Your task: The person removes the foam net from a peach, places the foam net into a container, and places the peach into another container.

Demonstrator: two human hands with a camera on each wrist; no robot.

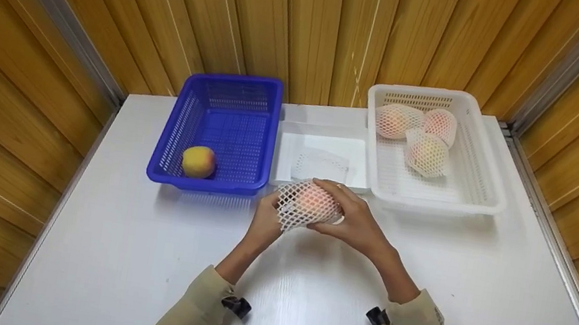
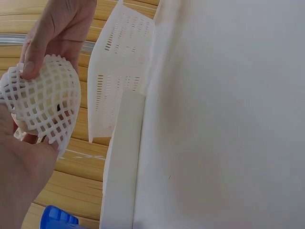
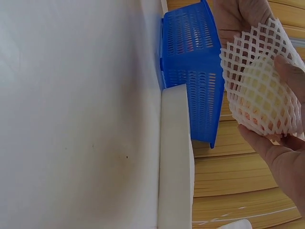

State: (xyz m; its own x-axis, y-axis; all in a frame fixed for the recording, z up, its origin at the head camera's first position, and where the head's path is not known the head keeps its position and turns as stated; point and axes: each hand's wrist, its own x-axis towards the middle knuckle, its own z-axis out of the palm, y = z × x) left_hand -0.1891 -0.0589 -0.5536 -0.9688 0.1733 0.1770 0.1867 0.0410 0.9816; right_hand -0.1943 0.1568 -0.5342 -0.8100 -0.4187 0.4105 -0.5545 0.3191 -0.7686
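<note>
Between the two hands, above the table, is a peach [image 1: 317,198] inside a white foam net sleeve [image 1: 290,212]. My left hand [image 1: 264,224] holds the sleeve's loose left end, its fingers partly hidden behind the mesh. From the right, my right hand [image 1: 358,224] grips the covered peach, thumb below and fingers over the top in the head view. The right wrist view shows the right thumb [image 3: 288,76] pressed on the mesh, and the sleeve [image 3: 238,52] extending past the fruit toward the left hand [image 3: 243,16].
A blue basket [image 1: 272,142] at the back left holds one bare peach [image 1: 198,162]. Flat net sleeves [image 1: 321,166] lie in a shallow white tray [image 1: 281,176] at the back middle. The white basket [image 1: 379,185] at the back right contains three netted peaches [image 1: 428,154].
</note>
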